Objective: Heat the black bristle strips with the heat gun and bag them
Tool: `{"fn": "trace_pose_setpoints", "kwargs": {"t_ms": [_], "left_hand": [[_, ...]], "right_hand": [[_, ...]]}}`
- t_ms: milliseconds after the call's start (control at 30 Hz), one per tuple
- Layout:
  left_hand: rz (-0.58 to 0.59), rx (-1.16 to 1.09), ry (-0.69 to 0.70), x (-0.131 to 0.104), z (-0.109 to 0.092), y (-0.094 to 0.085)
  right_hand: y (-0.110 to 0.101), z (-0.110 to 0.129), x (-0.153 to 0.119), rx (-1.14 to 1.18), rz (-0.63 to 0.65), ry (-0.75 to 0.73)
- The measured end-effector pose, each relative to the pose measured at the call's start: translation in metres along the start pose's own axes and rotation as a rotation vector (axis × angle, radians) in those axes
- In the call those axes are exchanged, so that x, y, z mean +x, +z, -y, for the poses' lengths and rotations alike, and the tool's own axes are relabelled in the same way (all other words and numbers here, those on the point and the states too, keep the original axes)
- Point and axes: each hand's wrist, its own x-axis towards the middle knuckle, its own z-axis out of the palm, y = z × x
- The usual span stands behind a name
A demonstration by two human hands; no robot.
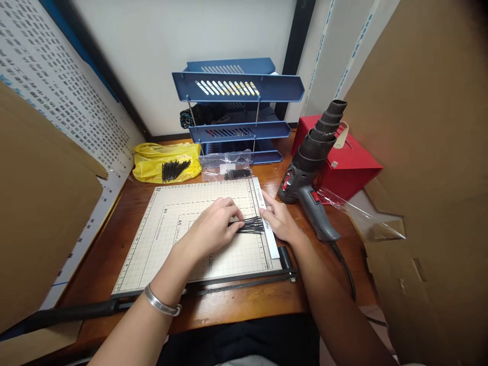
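A paper cutter (163, 254) with a gridded cream board lies in front of me, its long black-handled arm along the near edge. On the board, a bundle of thin black strands (250, 225) lies crosswise, its right ends at the white guide strip (272, 244). My left hand (219, 223) is closed with thumb and fingers on the bundle's left end. At the board's right side, my right hand (280, 217) rests on the guide strip beside the strands' ends, thumb on top and fingers around its outer edge. Whether it also touches the strands is hard to see.
A yellow plastic bag (148, 160) with more short black pieces (175, 170) lies behind the board, next to a clear bag (213, 165). Blue stacked trays (240, 132) stand behind. To the right are a heat gun (310, 168), a red box (354, 168) and cardboard (427, 178).
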Motion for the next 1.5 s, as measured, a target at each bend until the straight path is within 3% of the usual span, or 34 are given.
{"fn": "trace_pose_setpoints", "kwargs": {"t_ms": [233,433,733,867,1267,1500], "left_hand": [[0.067,0.129,0.006,0.002,-0.003,0.002],[0.074,0.102,-0.002,0.002,-0.003,0.001],[-0.073,0.126,0.002,0.012,-0.003,0.0],[-0.04,0.176,-0.018,0.025,-0.007,0.01],[-0.073,-0.002,0.01,0.024,-0.001,0.024],[-0.068,-0.097,0.027,0.023,0.006,0.023]], "right_hand": [[0.0,0.0,0.0,-0.003,0.005,-0.003],[0.0,-0.003,0.0,-0.012,0.003,0.001],[0.0,0.0,-0.001,0.008,0.008,0.015],[0.0,-0.001,-0.001,0.019,0.011,0.024],[-0.001,0.0,0.002,-0.019,0.012,0.013],[-0.001,0.0,0.001,-0.061,-0.008,-0.009]]}}
